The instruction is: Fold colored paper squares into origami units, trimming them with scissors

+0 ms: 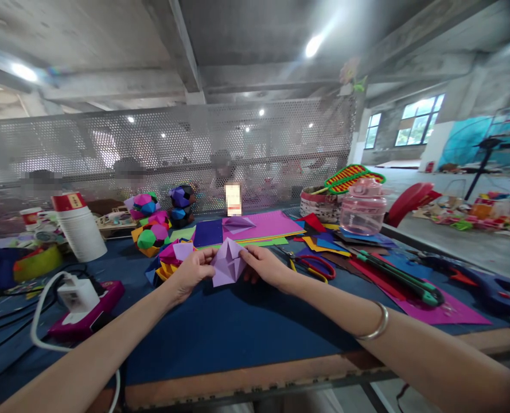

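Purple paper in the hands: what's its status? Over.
Left hand and right hand both gripping the paper. Paper folded into peaked flaps, held over the table. Cutter lies off to the right, out of the way.

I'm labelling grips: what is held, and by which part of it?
The lilac paper: the left hand pinches its left side, the right hand its right.

From the person's head, we look forward and down across the blue tabletop (220, 338), with the folded purple paper (225, 269) near, just below centre. Our wide view reaches the perforated partition (276, 135) and ceiling (246, 40).
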A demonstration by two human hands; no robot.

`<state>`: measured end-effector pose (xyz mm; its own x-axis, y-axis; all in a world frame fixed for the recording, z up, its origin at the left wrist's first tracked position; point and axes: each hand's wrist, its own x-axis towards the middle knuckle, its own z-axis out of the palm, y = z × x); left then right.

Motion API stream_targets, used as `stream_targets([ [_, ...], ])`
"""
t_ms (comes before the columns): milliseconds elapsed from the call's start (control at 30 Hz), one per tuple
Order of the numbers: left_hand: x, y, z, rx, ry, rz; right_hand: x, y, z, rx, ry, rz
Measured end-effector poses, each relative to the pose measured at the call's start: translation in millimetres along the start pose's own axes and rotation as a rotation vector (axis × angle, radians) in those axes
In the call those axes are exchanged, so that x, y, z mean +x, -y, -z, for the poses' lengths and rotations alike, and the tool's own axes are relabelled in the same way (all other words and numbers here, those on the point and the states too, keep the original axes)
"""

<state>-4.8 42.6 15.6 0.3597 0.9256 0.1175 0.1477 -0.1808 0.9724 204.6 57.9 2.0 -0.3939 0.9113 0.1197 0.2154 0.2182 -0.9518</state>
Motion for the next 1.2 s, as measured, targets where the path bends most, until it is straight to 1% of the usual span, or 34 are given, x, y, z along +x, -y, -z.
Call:
stream_targets([
  [333, -1.3, -0.8, -0.2, -0.002, -0.003, 0.013, 1.0, -1.9, 0.3, -0.011, 0.014, 0.005],
  [500, -1.6, -0.8, -0.1, -0.042, -0.014, -0.009, 1.0, -2.0, 0.7, -0.019, 0.0, 0.007],
  [567, -4.0, -3.9, 0.0, -0.074, 0.004, -0.023, 2.0, -2.4, 1.7, -0.015, -0.024, 0.01],
  [700, -10.0, -11.1, -1.3, -0.139, 0.093, -0.048, 4.5, -3.4, 4.0, -0.003, -0.073, 0.028],
  [767, -10.7, -11.7, -2.5, -0.143, 0.107, -0.063, 4.5, -3.1, 4.3, -0.001, -0.075, 0.043],
  [867, -7.8, -8.0, -3.7, -0.111, 0.06, -0.074, 1.2, -0.2, 2.4, -0.004, -0.031, 0.081],
  [1033, -1.1, 1.6, -0.9, 0.009, -0.013, -0.08, -8.5, 7.3, -4.7, -0.014, 0.114, 0.145],
  [1100, 0.1, 4.5, 0.1, 0.07, -0.02, -0.084, -10.6, 8.2, -6.3, -0.026, 0.134, 0.158],
  [1200, 0.5, 7.4, -0.9, 0.136, -0.007, -0.085, -10.8, 6.6, -5.9, -0.052, 0.128, 0.165],
])
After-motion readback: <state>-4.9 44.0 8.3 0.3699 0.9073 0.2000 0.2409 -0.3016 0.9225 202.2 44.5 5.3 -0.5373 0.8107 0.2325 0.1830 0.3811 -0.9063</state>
